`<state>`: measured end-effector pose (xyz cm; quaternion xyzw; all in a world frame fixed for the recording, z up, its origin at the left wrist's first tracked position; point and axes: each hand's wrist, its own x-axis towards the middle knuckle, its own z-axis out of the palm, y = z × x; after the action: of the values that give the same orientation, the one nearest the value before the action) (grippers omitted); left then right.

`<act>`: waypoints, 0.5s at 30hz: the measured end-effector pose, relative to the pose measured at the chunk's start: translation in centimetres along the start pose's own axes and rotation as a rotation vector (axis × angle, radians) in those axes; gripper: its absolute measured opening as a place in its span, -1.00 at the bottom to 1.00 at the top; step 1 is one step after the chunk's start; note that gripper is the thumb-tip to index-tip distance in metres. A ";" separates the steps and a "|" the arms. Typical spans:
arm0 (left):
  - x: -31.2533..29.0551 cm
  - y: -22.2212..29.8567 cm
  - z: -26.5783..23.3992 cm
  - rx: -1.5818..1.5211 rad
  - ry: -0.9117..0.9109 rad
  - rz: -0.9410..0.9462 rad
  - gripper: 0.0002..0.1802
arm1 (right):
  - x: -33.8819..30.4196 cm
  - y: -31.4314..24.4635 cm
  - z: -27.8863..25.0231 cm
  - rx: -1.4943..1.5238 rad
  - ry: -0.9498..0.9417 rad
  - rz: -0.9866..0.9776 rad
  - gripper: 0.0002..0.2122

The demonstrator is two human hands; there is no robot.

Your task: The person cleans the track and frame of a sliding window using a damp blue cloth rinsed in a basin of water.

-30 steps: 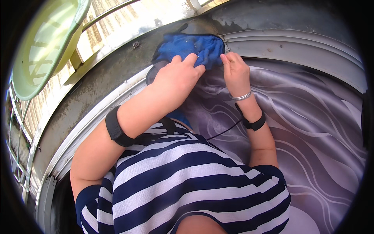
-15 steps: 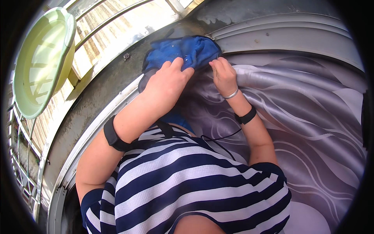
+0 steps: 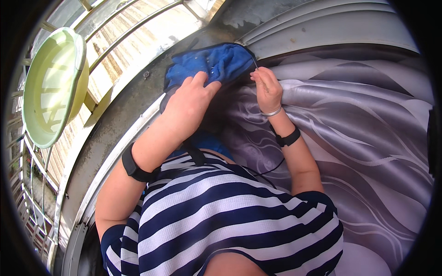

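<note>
A blue fleecy cloth with dark edging lies spread and wrinkled on the stained sill at the top middle. Small pale specks dot its surface. My left hand is closed over its near edge, fingertips on the blue side; the thumb's underside is hidden. At the cloth's right corner my right hand pinches a thin dark cord that runs up along the edge. Whether the cord is part of the edging I cannot tell. A dark mesh-like part of the cloth shows beneath my left wrist.
A pale green plastic basin rests tilted against metal railings at the left, outside the sill. A grey satin curtain with wavy stripes hangs close on my right. White window tracks run along the upper right.
My right hand has turned slightly and moved a little away from the cloth, so the dark cord shows stretched. My left hand has shifted slightly left and down. The view has tilted a little.
</note>
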<state>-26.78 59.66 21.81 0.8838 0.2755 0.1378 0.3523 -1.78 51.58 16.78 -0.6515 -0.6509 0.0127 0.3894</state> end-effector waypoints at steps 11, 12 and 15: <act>0.2 -0.3 0.1 0.007 -0.011 0.019 -0.45 | 1.1 -2.7 -1.6 -0.063 -0.122 -0.024 -0.90; 0.2 -0.3 0.1 0.010 -0.009 0.020 -0.44 | 1.2 -3.3 -1.1 -0.177 -0.107 -0.101 -0.90; 0.2 -0.4 0.2 0.043 0.017 0.051 -0.50 | 1.4 -2.1 0.3 -0.335 -0.103 -0.226 -0.87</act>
<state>-26.69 59.86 21.40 0.8967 0.2588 0.1483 0.3271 -3.52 52.64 18.39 -0.6284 -0.7321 -0.1062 0.2406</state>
